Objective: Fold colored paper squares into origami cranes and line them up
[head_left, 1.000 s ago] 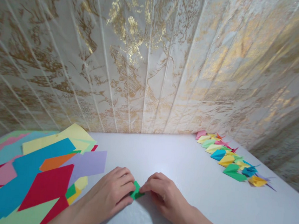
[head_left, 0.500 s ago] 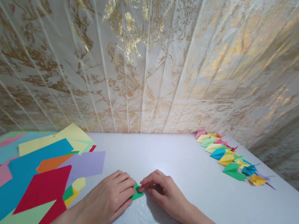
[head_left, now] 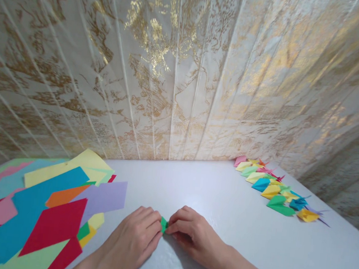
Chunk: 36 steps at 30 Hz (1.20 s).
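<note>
A small piece of green folded paper (head_left: pixel 164 225) lies on the white table between my hands, mostly covered by fingers. My left hand (head_left: pixel 141 233) rests over its left side, fingers bent together and pressing it against the table. At the paper's right edge, my right hand (head_left: pixel 190 233) is closed, with the thumb and fingertips pinching that edge. How the green paper is folded under my fingers cannot be made out.
Loose coloured sheets, among them a red sheet (head_left: pixel 58 224), a blue sheet (head_left: pixel 32 213) and a purple sheet (head_left: pixel 106 197), overlap at the left. Folded paper figures (head_left: pixel 279 204) stand in rows at the right. Gold-patterned curtain (head_left: pixel 174 87) hangs behind the white table (head_left: pixel 174 185).
My right hand has closed in on the green paper's right edge, its fingers now curled tighter. Less of the paper shows between my hands. My left hand stays nearly in place.
</note>
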Each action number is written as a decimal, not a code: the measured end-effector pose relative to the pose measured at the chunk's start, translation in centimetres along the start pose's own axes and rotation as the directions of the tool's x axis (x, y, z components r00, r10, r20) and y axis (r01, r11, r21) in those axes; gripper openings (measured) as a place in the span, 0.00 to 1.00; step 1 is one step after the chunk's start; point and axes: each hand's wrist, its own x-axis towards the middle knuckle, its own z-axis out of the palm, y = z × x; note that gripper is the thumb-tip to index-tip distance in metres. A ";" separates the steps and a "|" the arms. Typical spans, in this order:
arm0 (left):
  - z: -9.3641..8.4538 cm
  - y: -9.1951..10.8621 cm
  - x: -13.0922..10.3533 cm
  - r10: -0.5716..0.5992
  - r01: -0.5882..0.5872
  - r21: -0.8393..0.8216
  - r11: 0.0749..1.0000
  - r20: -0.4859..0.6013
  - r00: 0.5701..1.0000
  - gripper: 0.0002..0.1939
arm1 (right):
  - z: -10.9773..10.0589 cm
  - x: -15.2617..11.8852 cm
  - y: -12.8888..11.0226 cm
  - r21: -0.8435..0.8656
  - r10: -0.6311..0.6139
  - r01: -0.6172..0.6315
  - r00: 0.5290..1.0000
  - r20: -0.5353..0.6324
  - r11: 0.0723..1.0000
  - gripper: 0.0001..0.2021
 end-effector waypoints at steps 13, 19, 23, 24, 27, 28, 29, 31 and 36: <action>1.4 -0.6 0.6 -0.229 0.226 -0.121 0.967 -0.008 0.973 0.11 | -1.0 -0.1 0.0 -0.272 -0.123 0.162 0.980 0.155 0.948 0.12; 1.6 -0.8 0.8 -0.228 0.226 -0.112 0.968 -0.004 0.974 0.12 | -0.9 0.0 -0.4 -0.345 -0.130 0.194 0.971 0.198 0.918 0.10; 1.4 -0.6 0.9 -0.247 0.246 -0.124 0.961 0.009 0.969 0.13 | -0.8 0.0 -0.4 -0.357 -0.130 0.198 0.970 0.205 0.913 0.10; 1.3 -0.5 0.9 -0.253 0.251 -0.135 0.958 0.008 0.968 0.13 | -0.8 0.0 -0.3 -0.354 -0.131 0.198 0.970 0.205 0.914 0.10; 1.2 -0.3 0.8 -0.267 0.262 -0.194 0.945 -0.002 0.964 0.12 | -0.8 0.1 -0.3 -0.348 -0.131 0.196 0.970 0.204 0.917 0.11; 1.1 -0.3 0.7 -0.273 0.266 -0.217 0.939 0.000 0.962 0.11 | -0.9 0.1 -0.3 -0.344 -0.129 0.195 0.970 0.204 0.918 0.11; 1.1 -0.3 0.7 -0.278 0.271 -0.240 0.932 0.004 0.961 0.10 | -0.9 0.1 -0.3 -0.341 -0.127 0.192 0.971 0.204 0.920 0.11; 1.0 -0.3 0.7 -0.278 0.274 -0.278 0.920 0.027 0.960 0.09 | -0.9 0.1 -0.3 -0.333 -0.129 0.191 0.971 0.199 0.924 0.11; 0.9 -0.5 0.8 -0.273 0.278 -0.297 0.913 0.061 0.960 0.10 | -0.8 0.1 -0.3 -0.337 -0.129 0.190 0.972 0.194 0.922 0.11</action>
